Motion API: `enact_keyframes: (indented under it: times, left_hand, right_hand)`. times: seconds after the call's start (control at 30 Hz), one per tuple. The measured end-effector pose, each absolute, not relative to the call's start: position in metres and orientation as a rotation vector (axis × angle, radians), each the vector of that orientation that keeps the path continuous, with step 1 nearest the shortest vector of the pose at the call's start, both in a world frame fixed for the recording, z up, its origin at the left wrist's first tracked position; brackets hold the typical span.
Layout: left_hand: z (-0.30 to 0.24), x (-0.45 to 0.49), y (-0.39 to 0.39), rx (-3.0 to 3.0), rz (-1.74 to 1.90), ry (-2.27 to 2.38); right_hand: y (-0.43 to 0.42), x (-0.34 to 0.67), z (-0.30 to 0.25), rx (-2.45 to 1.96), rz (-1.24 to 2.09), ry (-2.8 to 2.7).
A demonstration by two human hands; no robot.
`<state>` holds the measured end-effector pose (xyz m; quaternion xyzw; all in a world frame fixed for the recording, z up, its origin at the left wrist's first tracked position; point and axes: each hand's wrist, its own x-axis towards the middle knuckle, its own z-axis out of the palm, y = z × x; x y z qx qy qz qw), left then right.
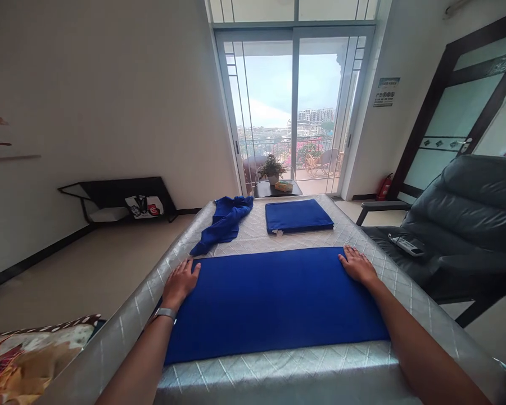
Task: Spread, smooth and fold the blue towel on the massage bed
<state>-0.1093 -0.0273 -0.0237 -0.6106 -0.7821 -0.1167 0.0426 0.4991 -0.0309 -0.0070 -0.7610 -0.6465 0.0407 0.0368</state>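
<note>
A wide blue cloth (274, 301) lies folded flat across the near part of a silver quilted mattress (253, 377). My left hand (180, 283) rests flat and open on its far left corner, a watch on that wrist. My right hand (357, 265) lies flat and open on the far right corner. Further back, a smaller blue cloth (298, 215) sits neatly folded. A crumpled blue cloth (224, 221) lies in a heap at the mattress's far left.
A black reclining chair (459, 225) with a remote on its seat stands right of the mattress. A small table with a potted plant (272, 169) stands before the glass balcony door. A low black shelf (122, 199) sits by the left wall. A patterned cushion (29, 357) lies at lower left.
</note>
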Motion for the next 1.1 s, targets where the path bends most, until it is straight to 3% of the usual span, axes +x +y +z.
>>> enact_keyframes:
  times: [0.23,0.43,0.57,0.67,0.87,1.1]
  left_hand:
    - [-0.003,-0.092,-0.043,-1.84,-0.453,-2.137]
    - [0.03,0.016,-0.029,-2.267,-0.916,-1.934]
    - [0.007,0.102,-0.021,-2.718,-0.608,-1.588]
    - [-0.019,0.123,-0.018,-2.745,-0.426,-1.607]
    - [-0.029,0.079,-0.01,-2.637,-0.304,-1.818]
    - [-0.022,-0.036,-0.012,-2.378,-0.086,-2.1]
  right_hand:
    - [-0.03,0.495,-0.011,-2.305,0.12,-1.97]
    - [-0.029,0.495,-0.013,-2.273,0.145,-1.949]
    - [-0.031,0.494,-0.011,-2.281,0.142,-1.936]
    - [-0.032,0.494,-0.011,-2.283,0.145,-1.948]
    - [-0.03,0.495,-0.013,-2.281,0.143,-1.949]
    - [-0.029,0.496,-0.013,-2.295,0.144,-1.957]
